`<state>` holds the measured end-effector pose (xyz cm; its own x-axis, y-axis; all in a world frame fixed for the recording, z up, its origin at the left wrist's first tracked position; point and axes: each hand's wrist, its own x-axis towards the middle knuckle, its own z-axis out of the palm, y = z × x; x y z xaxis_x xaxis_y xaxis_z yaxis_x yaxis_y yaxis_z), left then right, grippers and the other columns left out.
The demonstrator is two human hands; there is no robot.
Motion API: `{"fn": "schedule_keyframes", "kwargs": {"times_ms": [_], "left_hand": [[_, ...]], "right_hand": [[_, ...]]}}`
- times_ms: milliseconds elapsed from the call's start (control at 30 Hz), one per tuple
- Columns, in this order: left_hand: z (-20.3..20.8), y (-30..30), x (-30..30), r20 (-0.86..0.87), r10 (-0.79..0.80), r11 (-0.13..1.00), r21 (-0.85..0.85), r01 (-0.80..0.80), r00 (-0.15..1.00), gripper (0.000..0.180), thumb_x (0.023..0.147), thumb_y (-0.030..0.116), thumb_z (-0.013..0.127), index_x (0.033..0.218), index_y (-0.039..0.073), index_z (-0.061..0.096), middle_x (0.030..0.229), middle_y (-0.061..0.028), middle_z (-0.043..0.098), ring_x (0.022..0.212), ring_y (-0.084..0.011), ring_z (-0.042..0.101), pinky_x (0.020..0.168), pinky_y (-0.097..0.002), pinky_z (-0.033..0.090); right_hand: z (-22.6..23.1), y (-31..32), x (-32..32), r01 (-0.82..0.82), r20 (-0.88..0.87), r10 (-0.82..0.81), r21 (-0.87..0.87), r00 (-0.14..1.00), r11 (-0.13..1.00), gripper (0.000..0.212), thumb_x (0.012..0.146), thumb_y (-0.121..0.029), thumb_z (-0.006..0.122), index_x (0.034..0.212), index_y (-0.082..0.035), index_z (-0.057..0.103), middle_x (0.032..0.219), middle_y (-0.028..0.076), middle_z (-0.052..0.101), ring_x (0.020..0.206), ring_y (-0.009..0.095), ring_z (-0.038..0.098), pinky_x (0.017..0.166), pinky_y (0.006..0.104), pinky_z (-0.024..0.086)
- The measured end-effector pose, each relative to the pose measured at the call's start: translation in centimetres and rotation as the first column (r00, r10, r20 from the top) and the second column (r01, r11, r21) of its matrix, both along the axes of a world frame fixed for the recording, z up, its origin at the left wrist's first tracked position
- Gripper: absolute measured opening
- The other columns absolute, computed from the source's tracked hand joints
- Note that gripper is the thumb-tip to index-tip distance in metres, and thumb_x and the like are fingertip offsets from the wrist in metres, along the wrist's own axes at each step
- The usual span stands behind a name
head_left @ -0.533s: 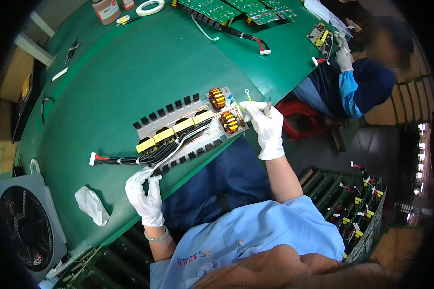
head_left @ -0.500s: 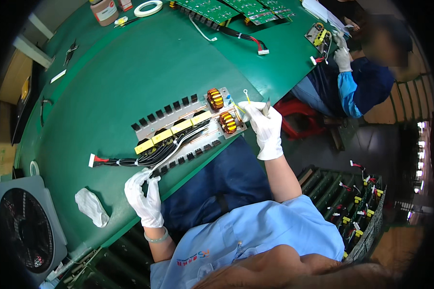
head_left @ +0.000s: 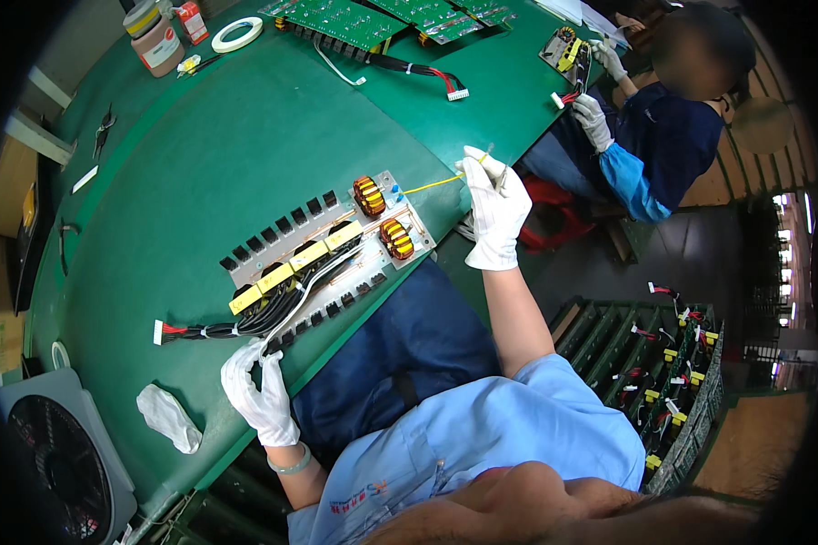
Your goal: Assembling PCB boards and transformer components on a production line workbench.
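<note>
A grey circuit board (head_left: 420, 234) lies aslant at the table's near edge, with copper-wound ring coils (head_left: 396, 239), yellow-taped blocks (head_left: 310, 253) and rows of black parts. Along it runs a black cable bundle (head_left: 273, 313) ending in a white plug (head_left: 159, 332). My gloved left hand (head_left: 259, 392) pinches the board's near left corner, by the white cable. Off the board's right end, my gloved right hand (head_left: 497, 213) is closed on a yellow wire (head_left: 433, 185), drawn taut from beside the upper coil. A thin tool seems tucked in that hand, too covered to name.
A crumpled white glove (head_left: 168, 418) and a black fan (head_left: 62, 463) are at the left. Green circuit boards (head_left: 336, 20), a tape roll (head_left: 237, 34) and a jar (head_left: 157, 50) stand at the back. A co-worker (head_left: 663, 145) handles a similar board at the right.
My right hand has risen away from the board, pulling the yellow wire straight. My left hand stays at the corner. The co-worker's hands have moved apart around their board. The whole view has shifted slightly.
</note>
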<state>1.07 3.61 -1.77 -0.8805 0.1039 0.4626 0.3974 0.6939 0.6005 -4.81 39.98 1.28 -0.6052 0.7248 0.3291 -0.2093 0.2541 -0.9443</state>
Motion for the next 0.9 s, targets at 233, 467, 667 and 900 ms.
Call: {"fn": "schedule_keyframes", "kwargs": {"times_ms": [233,467,667,900], "left_hand": [[0.0,-0.1,0.2,0.032,0.026,1.0,-0.018,-0.026,0.999,0.019,0.08,0.003,0.072,0.098,0.004,0.065,0.099,-0.0106,0.07,0.093,-0.029,0.063,0.088,-0.0393,0.047],[-0.1,0.2,0.0,0.041,0.019,1.0,-0.024,-0.018,0.999,0.018,0.08,0.003,0.071,0.098,0.004,0.065,0.1,-0.0112,0.07,0.093,-0.0292,0.063,0.089,-0.0394,0.047],[-0.3,-0.3,0.3,0.011,0.047,0.998,-0.03,-0.046,0.999,0.017,0.081,0.001,0.07,0.097,0.003,0.064,0.099,-0.0129,0.069,0.09,-0.0284,0.064,0.085,-0.0373,0.049],[0.6,0.5,0.9,0.344,-0.002,0.666,0.701,-0.255,0.939,0.019,0.088,-0.002,0.069,0.106,-0.002,0.064,0.098,-0.0115,0.069,0.086,-0.0157,0.066,0.081,-0.0271,0.053]], "right_hand": [[0.9,0.4,0.3,-0.029,0.03,0.041,-0.333,0.999,0.943,0.016,0.092,-0.014,0.07,0.102,-0.001,0.074,0.087,0.005,0.073,0.053,0.001,0.042,0.048,0.0193,0.03],[0.9,1.1,0.6,-0.14,-0.038,0.139,-0.49,0.99,0.861,0.015,0.092,-0.016,0.068,0.097,-0.003,0.075,0.088,0.008,0.073,0.05,0.003,0.04,0.046,0.021,0.028],[1.0,0.0,0.7,-0.113,-0.019,0.117,-0.471,0.993,0.875,0.015,0.092,-0.016,0.069,0.097,-0.003,0.075,0.085,0.005,0.072,0.05,0.001,0.038,0.045,0.0204,0.025],[-0.6,-0.5,4.1,-0.096,0.089,0.104,-0.096,0.991,0.991,0.024,0.098,-0.01,0.06,0.118,-0.001,0.069,0.089,0.001,0.071,0.052,-0.002,0.034,0.046,0.0174,0.025]]}}
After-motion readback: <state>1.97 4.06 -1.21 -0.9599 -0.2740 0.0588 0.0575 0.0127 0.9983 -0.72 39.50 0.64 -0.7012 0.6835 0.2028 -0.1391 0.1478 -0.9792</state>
